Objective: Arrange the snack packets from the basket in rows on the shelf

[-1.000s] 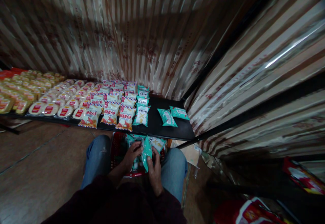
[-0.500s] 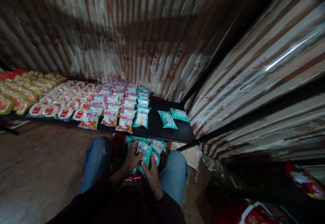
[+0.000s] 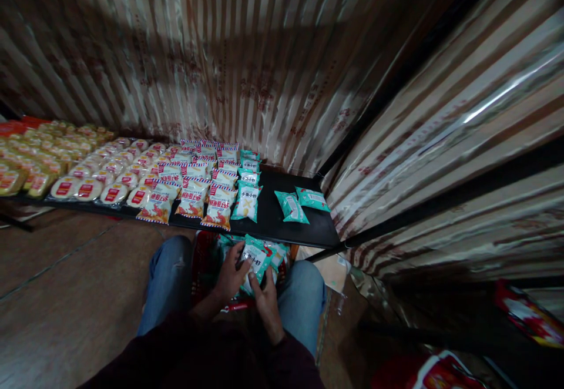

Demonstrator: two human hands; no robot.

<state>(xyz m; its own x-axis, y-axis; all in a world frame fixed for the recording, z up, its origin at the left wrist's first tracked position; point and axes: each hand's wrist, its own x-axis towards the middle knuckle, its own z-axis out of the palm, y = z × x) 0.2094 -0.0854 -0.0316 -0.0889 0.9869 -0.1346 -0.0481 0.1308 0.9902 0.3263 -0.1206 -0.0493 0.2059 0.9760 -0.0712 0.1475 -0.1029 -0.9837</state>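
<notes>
Between my knees, a teal and white snack bag (image 3: 254,261) is held upright over a red basket (image 3: 203,265). My left hand (image 3: 230,274) grips the bag's left side, thumb across its front. On the lower right side, my right hand (image 3: 265,296) is closed around its edge. More teal bags lie in the basket behind it, partly hidden. Just beyond, a black shelf (image 3: 269,224) bears a column of matching teal bags (image 3: 247,202), overlapping front to back. Two more teal bags, one of them a bag lying label down (image 3: 291,207), rest apart on the right.
Left of the teal column stand rows of orange and white snack bags (image 3: 194,197), round white packaged cakes (image 3: 113,194) and yellow packs (image 3: 42,184). A black metal post (image 3: 379,224) slants at the shelf's right end. Striped sheeting (image 3: 247,54) hangs behind. Red packaging (image 3: 529,315) lies lower right.
The held bag has turned more squarely toward me and shows more of its front, with its top slightly higher. My hands have shifted a little around it. The shelf's bags stay put.
</notes>
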